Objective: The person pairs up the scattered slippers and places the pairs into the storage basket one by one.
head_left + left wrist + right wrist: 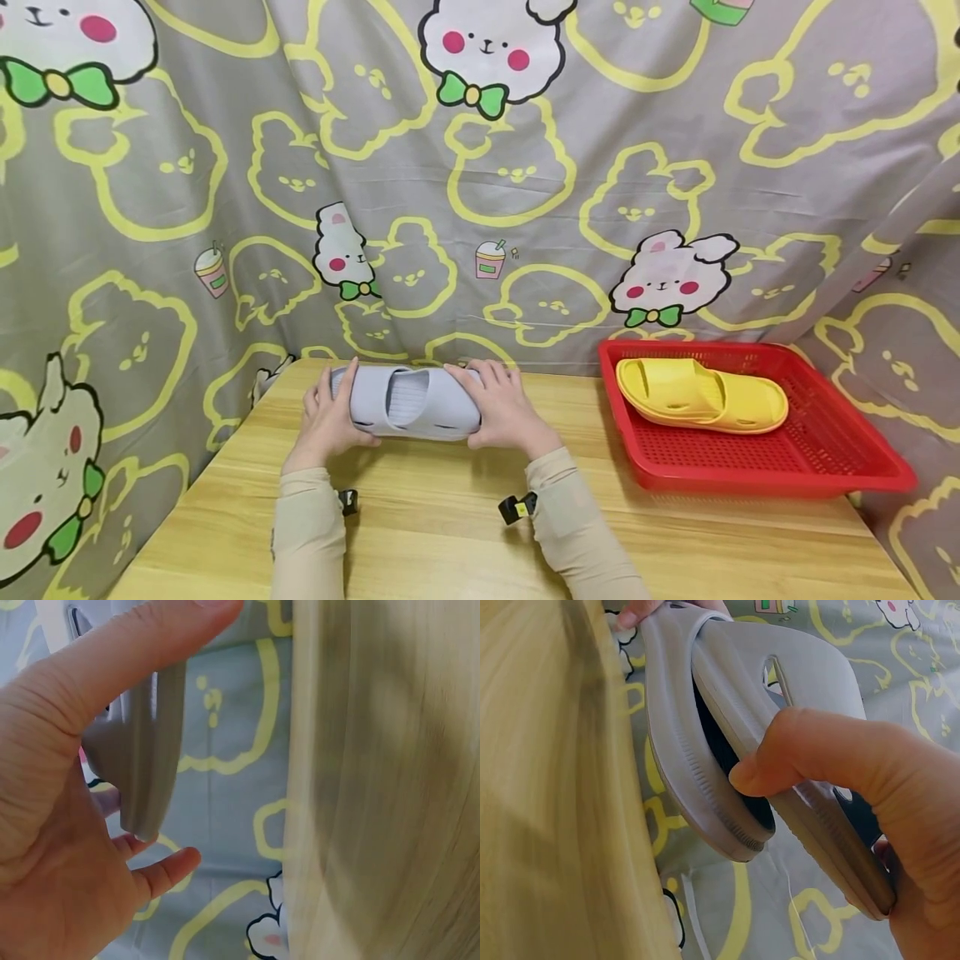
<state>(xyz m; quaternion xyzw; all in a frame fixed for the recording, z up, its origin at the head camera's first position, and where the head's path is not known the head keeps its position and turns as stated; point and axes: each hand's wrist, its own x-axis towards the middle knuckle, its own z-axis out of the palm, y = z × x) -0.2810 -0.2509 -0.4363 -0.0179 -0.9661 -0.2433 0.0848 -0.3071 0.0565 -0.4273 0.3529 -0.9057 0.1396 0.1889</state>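
From my end, I see the pale grey slippers just left of centre in the head view's lower half, nested together, with smooth slotted straps and a ribbed footbed. My left hand grips their left end, my right hand the other. At lower right, a red perforated basket holds yellow slippers.

The right hand grips two grey slippers (both tilted). A wooden counter fills the left, a patterned curtain behind.
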